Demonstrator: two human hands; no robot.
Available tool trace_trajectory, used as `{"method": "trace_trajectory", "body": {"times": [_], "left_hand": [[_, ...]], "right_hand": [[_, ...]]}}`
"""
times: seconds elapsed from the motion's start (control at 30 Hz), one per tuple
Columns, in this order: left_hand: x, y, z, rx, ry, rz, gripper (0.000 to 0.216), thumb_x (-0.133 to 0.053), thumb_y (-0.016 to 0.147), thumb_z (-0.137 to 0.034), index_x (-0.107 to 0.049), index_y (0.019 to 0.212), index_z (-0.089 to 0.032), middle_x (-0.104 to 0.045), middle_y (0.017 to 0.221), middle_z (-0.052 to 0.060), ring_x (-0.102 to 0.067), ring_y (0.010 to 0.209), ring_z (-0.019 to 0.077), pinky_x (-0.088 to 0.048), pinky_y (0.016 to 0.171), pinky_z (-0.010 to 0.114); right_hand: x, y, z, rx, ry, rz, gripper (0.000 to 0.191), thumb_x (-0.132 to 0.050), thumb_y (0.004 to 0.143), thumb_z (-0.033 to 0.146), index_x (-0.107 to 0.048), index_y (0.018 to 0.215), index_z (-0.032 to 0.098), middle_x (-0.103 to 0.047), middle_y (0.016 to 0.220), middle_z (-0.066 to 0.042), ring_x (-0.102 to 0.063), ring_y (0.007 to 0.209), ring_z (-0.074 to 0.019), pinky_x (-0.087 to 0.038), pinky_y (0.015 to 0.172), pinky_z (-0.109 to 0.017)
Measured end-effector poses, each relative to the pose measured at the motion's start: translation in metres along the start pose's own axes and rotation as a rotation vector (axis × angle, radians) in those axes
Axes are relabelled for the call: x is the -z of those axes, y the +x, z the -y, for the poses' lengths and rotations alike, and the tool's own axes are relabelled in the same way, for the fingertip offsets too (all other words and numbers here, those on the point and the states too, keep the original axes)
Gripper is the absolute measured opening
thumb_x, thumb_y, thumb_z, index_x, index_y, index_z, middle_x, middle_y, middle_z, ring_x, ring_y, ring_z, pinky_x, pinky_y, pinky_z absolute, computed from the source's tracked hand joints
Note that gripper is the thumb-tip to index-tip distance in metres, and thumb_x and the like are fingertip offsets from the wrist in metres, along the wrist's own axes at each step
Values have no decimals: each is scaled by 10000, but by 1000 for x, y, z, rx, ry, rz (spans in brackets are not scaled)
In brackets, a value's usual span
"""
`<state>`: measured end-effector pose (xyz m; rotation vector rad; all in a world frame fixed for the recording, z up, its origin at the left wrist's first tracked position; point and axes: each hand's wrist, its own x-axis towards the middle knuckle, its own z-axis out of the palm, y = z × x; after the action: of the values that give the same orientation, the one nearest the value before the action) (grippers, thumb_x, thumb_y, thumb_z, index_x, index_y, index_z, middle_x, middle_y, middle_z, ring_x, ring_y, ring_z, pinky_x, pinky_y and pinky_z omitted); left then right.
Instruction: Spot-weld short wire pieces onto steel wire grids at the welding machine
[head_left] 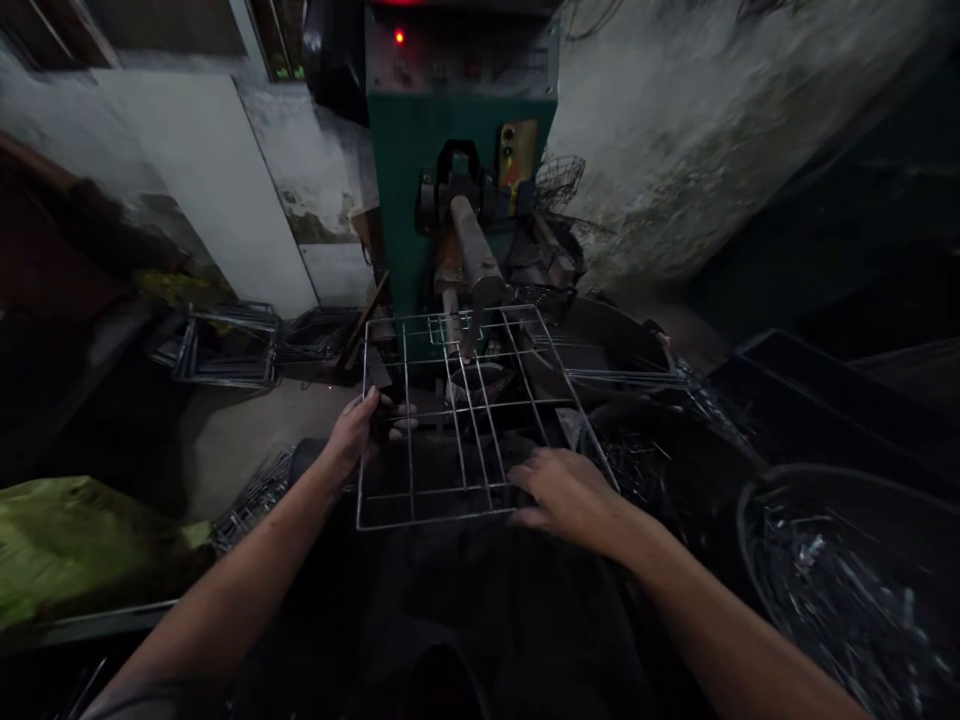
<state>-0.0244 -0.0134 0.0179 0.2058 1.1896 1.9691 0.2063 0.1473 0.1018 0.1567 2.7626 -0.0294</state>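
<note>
Head | left fingers, right fingers on 1 rack | 1 machine

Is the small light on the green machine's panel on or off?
On: the red light glows brightly near the left end of the panel.

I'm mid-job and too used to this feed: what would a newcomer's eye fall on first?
Probably the red indicator light glowing at top centre, on the panel of the green machine. Next, the wire rack at centre, with the left hand gripping its left side and the right hand at its near right part. Then the crumpled yellow-green sheet or bag, lower left.
</note>
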Motion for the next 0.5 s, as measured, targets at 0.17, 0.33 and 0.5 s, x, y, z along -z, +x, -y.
{"method": "trace_trajectory", "body": {"times": [0.17, 0.33, 0.5], "left_hand": [[-6, 19, -6, -16, 2, -40, 222, -461, 898, -332, -497, 814, -131, -689, 783, 152, -674, 605, 209, -462, 438, 222], [-10, 54, -17, -103, -50, -43, 224, -477, 892, -350, -475, 806, -143, -687, 793, 149, -682, 640, 217, -465, 446, 221], [-11, 83, -32, -100, -62, -77, 225, -427, 915, -341, -476, 818, -144, -686, 784, 132, -675, 635, 194, -485, 474, 227]], "right_hand": [[7, 19, -16, -2, -64, -60, 329, -626, 780, 466, -672, 906, 166, -677, 869, -98, -594, 870, -254, -421, 714, -307], [19, 53, -45, -11, -119, -141, 364, -611, 776, 473, -675, 942, 156, -678, 888, -113, -585, 900, -257, -405, 730, -297], [37, 88, -76, -6, 40, -145, 434, -645, 720, 537, -673, 1000, 207, -672, 881, -61, -583, 898, -229, -398, 722, -258]]}}
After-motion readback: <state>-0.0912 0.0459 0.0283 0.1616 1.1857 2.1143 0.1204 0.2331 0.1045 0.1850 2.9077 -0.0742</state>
